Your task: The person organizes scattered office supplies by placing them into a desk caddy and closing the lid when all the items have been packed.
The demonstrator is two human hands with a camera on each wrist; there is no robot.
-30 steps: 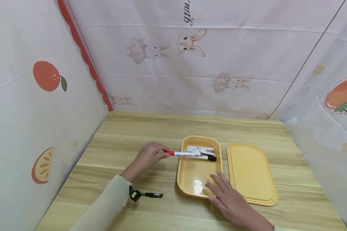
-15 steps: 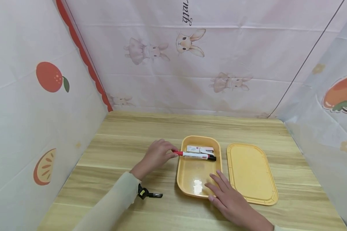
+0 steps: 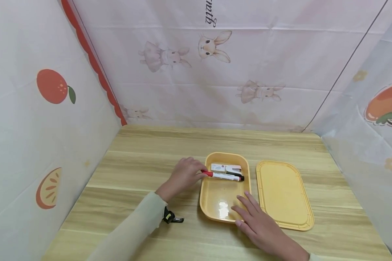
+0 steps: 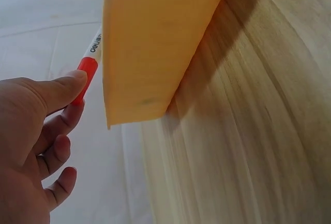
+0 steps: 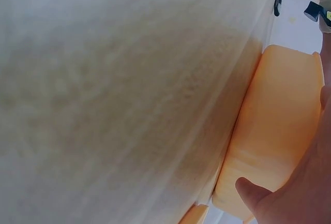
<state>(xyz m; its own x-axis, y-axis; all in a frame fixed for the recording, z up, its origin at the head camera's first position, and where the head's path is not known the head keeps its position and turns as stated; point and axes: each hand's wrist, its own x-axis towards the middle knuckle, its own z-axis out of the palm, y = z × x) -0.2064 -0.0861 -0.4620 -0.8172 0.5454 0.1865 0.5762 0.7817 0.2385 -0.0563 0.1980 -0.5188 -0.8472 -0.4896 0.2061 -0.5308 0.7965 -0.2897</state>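
Note:
My left hand (image 3: 187, 174) pinches a red-capped marker (image 3: 226, 176) by its cap; thumb and forefinger meet on the cap (image 4: 87, 74) in the left wrist view. The marker's white barrel reaches over the left rim of a yellow plastic box (image 3: 212, 204). Beneath it lies a black-capped marker (image 3: 242, 178), mostly covered. Behind them in the box are a small white carton (image 3: 217, 167) and what looks like a small stapler (image 3: 233, 169). My right hand (image 3: 260, 226) is at the box's near right corner with fingers spread; its thumb (image 5: 253, 193) lies by the outer wall.
A yellow lid (image 3: 284, 194) lies flat to the right of the box. On the wood-grain table (image 3: 163, 145), a dark pen-like item (image 3: 178, 220) is partly hidden behind my left wrist camera. Printed cloth walls (image 3: 183, 90) enclose the back and sides.
My left hand has moved right, carrying the red-capped marker further over the box and down over the black-capped marker. My right hand has stayed at the near right corner.

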